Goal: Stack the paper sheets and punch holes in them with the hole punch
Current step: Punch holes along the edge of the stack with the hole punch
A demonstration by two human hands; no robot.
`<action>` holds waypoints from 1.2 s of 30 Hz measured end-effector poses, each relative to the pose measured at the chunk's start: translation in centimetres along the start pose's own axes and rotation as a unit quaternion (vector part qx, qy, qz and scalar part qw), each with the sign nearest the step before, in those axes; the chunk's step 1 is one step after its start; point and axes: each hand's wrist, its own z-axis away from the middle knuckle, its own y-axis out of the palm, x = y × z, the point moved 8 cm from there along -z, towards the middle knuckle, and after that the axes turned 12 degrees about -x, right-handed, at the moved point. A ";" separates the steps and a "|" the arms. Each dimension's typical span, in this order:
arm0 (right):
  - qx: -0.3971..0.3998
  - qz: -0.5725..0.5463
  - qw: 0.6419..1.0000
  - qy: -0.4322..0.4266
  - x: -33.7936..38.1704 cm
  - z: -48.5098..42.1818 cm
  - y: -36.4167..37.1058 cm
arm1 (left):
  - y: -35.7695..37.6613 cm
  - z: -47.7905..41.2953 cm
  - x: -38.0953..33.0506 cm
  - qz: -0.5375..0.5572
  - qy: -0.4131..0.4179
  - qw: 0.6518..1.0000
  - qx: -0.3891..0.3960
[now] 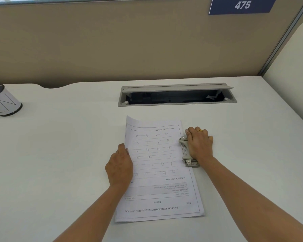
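A stack of printed paper sheets (157,172) lies on the white desk (59,154), its text upside down to me. A grey metal hole punch (186,152) sits at the stack's right edge, with the paper's edge inside its slot. My right hand (199,144) rests palm down on the punch's lever. My left hand (120,167) lies on the stack's left edge, fingers curled over the paper, holding it flat.
An open grey cable tray (177,94) is set into the desk behind the paper. A white cylindrical cup with black letters (3,101) stands at the far left. A beige partition (129,41) with a blue "475" sign (241,5) closes the back.
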 end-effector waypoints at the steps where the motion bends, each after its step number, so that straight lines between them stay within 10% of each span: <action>1: 0.003 0.000 1.000 -0.001 0.1 0.0 0.0 | 0.0 0.0 0.0 0.002 0.001 1.000 -0.002; 36: 0.013 0.013 1.000 -0.001 0.3 0.0 -0.1 | 0.6 0.0 0.4 -0.015 -0.002 1.000 0.006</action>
